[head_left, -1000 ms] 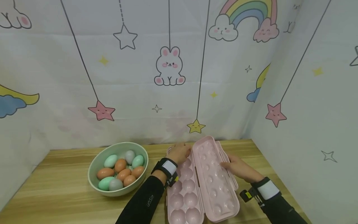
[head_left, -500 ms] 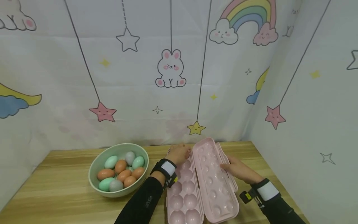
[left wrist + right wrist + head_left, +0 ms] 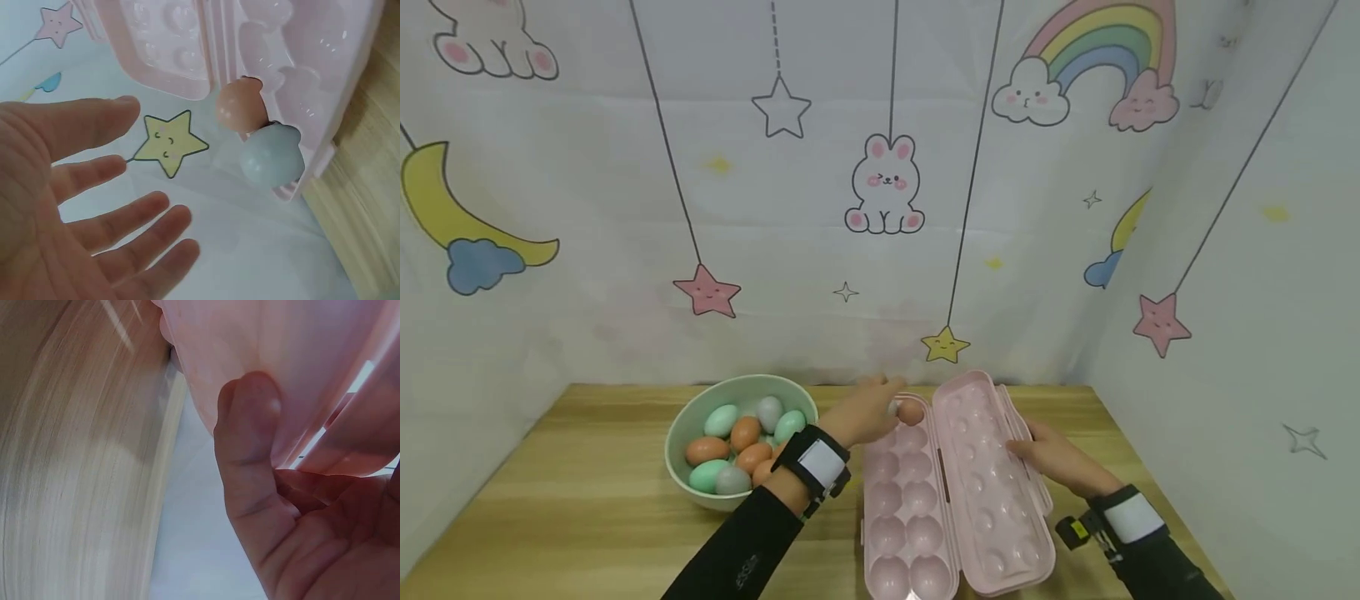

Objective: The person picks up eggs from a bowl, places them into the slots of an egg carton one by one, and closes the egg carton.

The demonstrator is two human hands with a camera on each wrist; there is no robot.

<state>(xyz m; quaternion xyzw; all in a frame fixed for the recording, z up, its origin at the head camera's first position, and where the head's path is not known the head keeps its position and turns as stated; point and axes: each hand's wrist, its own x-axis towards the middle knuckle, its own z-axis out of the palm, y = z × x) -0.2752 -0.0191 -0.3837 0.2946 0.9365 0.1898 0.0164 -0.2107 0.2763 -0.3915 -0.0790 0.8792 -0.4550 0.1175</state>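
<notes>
A pink plastic egg carton (image 3: pixel 903 500) lies on the table with its dimpled lid (image 3: pixel 996 508) folded out to the right. In its far end sit a brown egg (image 3: pixel 242 105) and a pale grey egg (image 3: pixel 272 156), side by side in the left wrist view. My left hand (image 3: pixel 867 412) is beside that end, its fingers spread and holding nothing. In the head view it overlaps most of the grey egg. My right hand (image 3: pixel 1063 460) grips the lid's right edge, with the thumb (image 3: pixel 250 419) pressed on its face.
A light green bowl (image 3: pixel 679 458) of brown, mint and grey eggs stands to the left, partly behind my left wrist. The wooden table (image 3: pixel 565 500) ends at a printed cloth wall (image 3: pixel 820 342) behind, and another wall rises at right.
My left hand has drawn back leftward from the carton's far end, leaving the brown egg there in sight. The right hand stays on the lid. The head view has shifted slightly left.
</notes>
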